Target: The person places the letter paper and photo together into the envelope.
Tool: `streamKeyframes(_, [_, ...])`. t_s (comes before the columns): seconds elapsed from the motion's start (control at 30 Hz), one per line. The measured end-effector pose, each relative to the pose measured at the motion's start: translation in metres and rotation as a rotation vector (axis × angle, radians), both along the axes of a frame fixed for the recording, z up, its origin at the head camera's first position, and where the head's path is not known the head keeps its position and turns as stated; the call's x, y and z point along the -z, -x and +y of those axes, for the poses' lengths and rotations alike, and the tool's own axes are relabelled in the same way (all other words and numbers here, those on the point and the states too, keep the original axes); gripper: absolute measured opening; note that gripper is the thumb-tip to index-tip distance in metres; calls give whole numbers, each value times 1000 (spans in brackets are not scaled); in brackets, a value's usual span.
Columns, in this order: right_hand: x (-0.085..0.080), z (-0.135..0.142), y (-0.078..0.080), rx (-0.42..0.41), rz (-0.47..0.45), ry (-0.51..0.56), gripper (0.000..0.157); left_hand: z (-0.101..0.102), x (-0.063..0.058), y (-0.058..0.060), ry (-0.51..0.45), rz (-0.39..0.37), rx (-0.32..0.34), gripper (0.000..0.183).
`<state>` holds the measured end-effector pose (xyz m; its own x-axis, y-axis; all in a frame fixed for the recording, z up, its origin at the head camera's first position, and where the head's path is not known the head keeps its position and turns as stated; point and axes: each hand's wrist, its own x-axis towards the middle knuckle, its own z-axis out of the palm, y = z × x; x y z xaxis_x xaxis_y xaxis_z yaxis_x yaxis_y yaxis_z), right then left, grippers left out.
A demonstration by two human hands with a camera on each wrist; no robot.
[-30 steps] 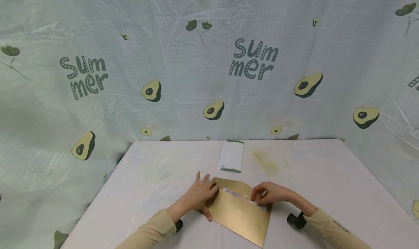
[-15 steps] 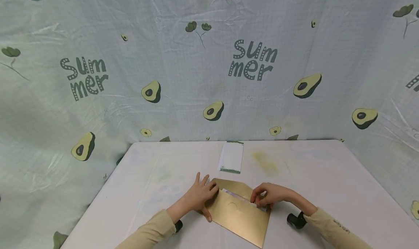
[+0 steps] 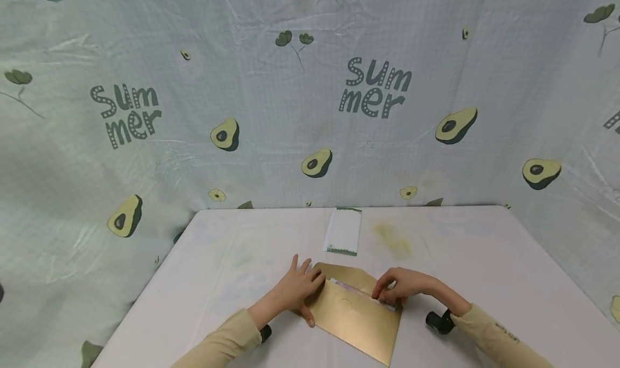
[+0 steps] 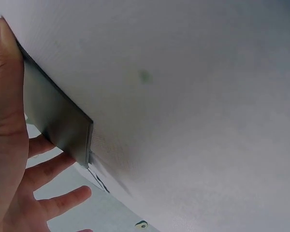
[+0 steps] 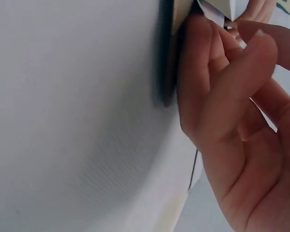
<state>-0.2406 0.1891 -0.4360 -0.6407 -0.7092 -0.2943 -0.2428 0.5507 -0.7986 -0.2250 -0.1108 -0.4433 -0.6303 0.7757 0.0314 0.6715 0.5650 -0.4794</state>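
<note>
- My left hand (image 3: 298,288) grips the envelope (image 3: 356,319) by its left end, thumb and fingers clamped on it, at the frame's lower centre.
- My right hand (image 3: 404,283) bends its fingers at the slip (image 3: 352,289) in the envelope's mouth; I cannot tell whether they pinch it.
- A card (image 3: 343,231) lies above, at centre.

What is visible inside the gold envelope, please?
A strip of pale, purplish paper shows at the opening; the gold envelope and the right hand cover the rest, and anything deeper is hidden.
</note>
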Motion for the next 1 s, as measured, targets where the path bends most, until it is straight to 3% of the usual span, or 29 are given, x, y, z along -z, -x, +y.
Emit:
streamKeyframes(0.37, [-4,13,11,19,-72,12,20,1,-1,0,8,-5,-1,103])
streamKeyframes(0.7, [-11,17,19,-22,-102,48,24,1,0,0,11,15,10,102])
streamKeyframes(1.0, [-16,18,36,85,-88,42,26,0,1,0,23,6,0,103])
